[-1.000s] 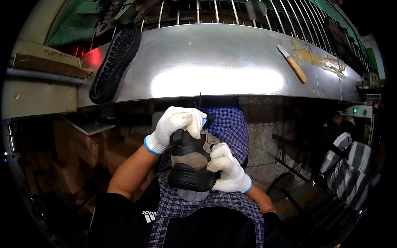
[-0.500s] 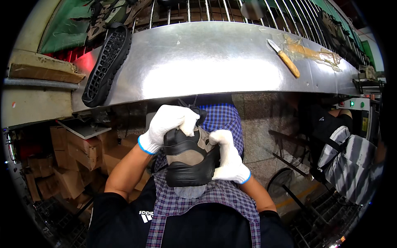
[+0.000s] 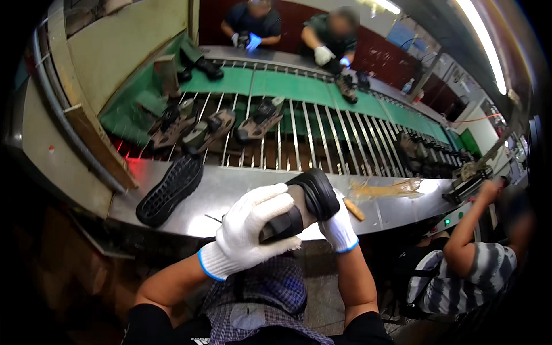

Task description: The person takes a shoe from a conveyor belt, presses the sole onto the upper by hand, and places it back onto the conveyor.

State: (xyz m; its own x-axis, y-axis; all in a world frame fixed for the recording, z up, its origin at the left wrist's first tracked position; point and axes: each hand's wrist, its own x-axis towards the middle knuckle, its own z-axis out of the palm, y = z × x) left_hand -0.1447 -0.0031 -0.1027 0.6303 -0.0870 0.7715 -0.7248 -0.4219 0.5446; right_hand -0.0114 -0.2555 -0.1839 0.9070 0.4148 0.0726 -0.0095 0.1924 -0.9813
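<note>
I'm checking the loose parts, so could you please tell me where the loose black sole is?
In the head view, the loose black sole lies toward the left end of the metal bench, left of the gloved left hand.

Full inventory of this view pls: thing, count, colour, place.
Bench: 1, silver, across the middle
Metal bars: many, silver, beyond bench
Belt: 1, green, beyond bars
Brown shoes: at least 3, brown and black, on bars, left
Loose sole: 1, black, on bench, left
Wooden handle: 1, tan, on bench, right of centre
Tape: one patch, brownish, on bench, right
Tube light: 1, white, upper right
Co-workers: 3, dark tops across belt, striped top at right
Held shoe: 1, black and grey, centre
Apron: 1, blue plaid, lower centre
Left hand: 1, white glove, around held shoe
Right hand: 1, white glove, at sole side, fingers mostly hidden
</note>
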